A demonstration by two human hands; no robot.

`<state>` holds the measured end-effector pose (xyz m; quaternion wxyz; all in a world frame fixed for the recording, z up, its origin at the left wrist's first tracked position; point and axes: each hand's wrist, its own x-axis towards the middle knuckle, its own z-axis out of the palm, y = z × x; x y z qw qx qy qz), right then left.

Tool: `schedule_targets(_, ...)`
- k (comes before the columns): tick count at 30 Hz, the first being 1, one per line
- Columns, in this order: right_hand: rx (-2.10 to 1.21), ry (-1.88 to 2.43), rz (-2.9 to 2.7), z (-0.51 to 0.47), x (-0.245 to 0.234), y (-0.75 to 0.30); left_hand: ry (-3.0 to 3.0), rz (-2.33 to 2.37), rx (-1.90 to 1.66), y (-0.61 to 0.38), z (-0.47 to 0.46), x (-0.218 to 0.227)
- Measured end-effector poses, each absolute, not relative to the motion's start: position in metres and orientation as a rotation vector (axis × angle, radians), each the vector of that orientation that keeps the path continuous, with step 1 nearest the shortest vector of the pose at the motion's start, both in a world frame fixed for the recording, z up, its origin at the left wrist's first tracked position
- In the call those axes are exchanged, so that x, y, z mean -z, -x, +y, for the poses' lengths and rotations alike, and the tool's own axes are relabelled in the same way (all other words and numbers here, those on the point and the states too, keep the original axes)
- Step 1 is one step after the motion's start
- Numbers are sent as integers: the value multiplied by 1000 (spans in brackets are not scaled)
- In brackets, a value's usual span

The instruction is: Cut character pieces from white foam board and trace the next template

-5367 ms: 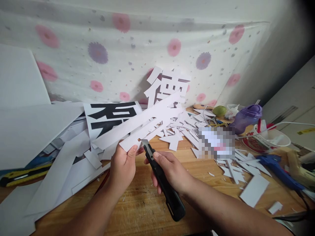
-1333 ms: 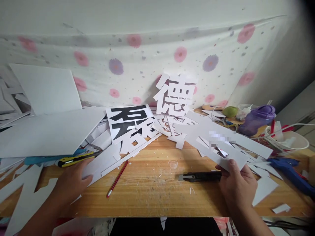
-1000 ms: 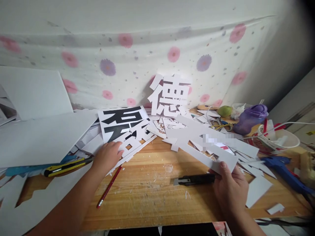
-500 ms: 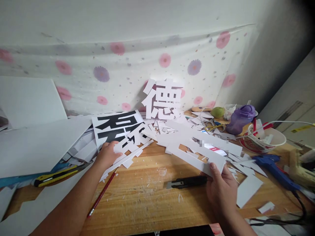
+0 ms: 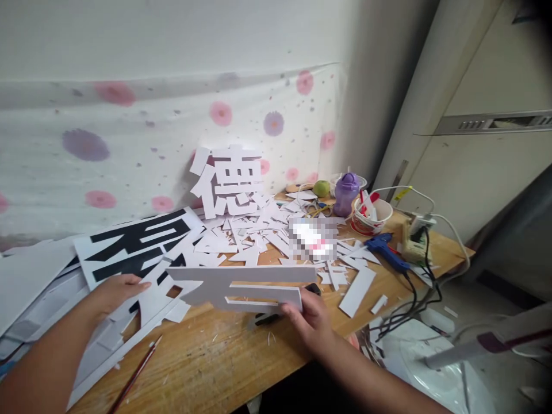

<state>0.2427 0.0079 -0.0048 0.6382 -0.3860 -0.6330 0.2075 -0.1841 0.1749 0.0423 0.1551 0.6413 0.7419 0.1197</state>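
Observation:
My right hand (image 5: 311, 322) is closed on the right end of a white cut-out foam-board piece (image 5: 241, 284), holding it lifted and nearly level over the wooden table (image 5: 207, 368). My left hand (image 5: 115, 291) rests with fingers stretched flat on the printed sheet with a black character (image 5: 129, 244) and the white scraps beside it. A black utility knife (image 5: 269, 316) lies on the table, mostly hidden behind the lifted piece and my right hand. A white cut-out character (image 5: 228, 181) leans upright against the flowered cloth (image 5: 129, 149) at the back.
White offcuts (image 5: 276, 236) litter the table's middle. At the right end sit a purple bottle (image 5: 346, 194), a cup of tools (image 5: 371, 215), a blue glue gun (image 5: 386, 250), a power strip (image 5: 414, 241) with cables, and a green fruit (image 5: 321, 188). A red pencil (image 5: 133, 375) lies near the front edge.
The view has swung right. My right hand has lifted the white cut-out piece off the pile and brought it leftward, level. My left hand stays on the printed sheet.

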Motion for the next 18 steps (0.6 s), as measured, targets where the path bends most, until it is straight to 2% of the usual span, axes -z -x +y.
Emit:
schedule_targets(4,-630,918,-1316,15,9,-246,-1864,2175,-454,191,178,-93)
schedule_targets(10,-828,893,-750,28,22,-247,-2103,2333,-552,177,159,-173)
schedule_targets(18,-1054,750,-729,41,-16,-255,-2009,1878,-788,137,128,-188)
